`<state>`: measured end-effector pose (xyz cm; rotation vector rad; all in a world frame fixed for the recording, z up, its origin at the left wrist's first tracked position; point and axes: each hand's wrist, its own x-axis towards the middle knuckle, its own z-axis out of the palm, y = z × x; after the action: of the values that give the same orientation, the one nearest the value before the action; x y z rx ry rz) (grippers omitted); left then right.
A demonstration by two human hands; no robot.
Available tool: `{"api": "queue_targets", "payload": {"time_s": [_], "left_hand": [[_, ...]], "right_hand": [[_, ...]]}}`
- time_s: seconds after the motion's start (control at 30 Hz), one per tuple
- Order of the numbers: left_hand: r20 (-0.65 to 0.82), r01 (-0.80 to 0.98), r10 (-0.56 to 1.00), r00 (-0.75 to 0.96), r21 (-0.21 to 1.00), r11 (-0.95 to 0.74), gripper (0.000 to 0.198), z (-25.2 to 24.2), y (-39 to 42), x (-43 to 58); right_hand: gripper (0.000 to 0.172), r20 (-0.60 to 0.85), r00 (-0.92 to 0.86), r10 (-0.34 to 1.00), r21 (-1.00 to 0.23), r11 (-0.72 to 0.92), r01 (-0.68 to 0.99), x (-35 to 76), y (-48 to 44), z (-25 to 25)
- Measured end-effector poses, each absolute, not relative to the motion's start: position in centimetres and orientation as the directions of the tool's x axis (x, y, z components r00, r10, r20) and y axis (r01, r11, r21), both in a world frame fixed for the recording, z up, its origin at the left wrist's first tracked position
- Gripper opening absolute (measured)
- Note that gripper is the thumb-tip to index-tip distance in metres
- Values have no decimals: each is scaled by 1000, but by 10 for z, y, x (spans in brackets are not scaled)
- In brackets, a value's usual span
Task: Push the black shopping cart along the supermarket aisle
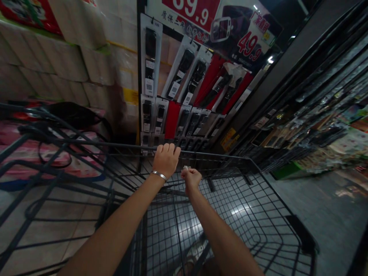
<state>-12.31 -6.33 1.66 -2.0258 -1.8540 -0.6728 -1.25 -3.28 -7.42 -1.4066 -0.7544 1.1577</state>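
While the left hand (166, 158) grips the cart rim (218, 155), the right hand (191, 178) pinches something small, perhaps paper (186, 167).

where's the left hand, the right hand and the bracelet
left hand (166, 158), head view, on the back of the hand gripping the cart's far rim
right hand (191, 177), head view, on the closed fist
bracelet (159, 175), head view, on the metal band at the left wrist

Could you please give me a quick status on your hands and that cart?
Left hand shut on cart rim. Right hand closed on a small pale item, unclear what. Wire cart basket bare inside.
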Motion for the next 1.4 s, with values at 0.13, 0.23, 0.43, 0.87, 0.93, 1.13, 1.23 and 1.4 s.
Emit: {"api": "queue_targets", "payload": {"time_s": [0.13, 0.23, 0.43, 0.87, 0.93, 1.13, 1.23, 1.4], "left_hand": [[541, 989, 840, 50, 93, -119, 19, 17, -63, -123], [536, 991, 842, 54, 74, -111, 20, 17, -63, -123], [526, 996, 846, 85, -27, -83, 21, 18, -63, -124], [539, 995, 836, 100, -76, -70, 19, 18, -63, -123], [538, 995, 837, 99, -76, -68, 18, 19, -63, -123], [536, 994, 838, 103, -76, -73, 17, 19, -62, -123], [536, 995, 839, 98, -79, -66, 17, 19, -62, -122], [542, 994, 834, 101, -85, -65, 17, 19, -62, -122]], "right_hand": [[18, -221, 345, 912, -975, -198, -102, -11, -30, -83], [17, -181, 336, 924, -979, -200, 25, -7, -27, -86], [16, 104, 256, 961, -881, -30, 471, 4, -24, -76], [18, -456, 240, 857, -888, -420, -188, -3, -35, -95], [17, -501, 207, 840, -848, -429, -312, -7, -36, -89], [20, -595, 128, 793, -721, -458, -520, -12, -39, -70], [19, -561, 105, 821, -726, -427, -538, -16, -40, -59], [16, -452, 32, 891, -763, -368, -531, -23, -40, -35]]}}
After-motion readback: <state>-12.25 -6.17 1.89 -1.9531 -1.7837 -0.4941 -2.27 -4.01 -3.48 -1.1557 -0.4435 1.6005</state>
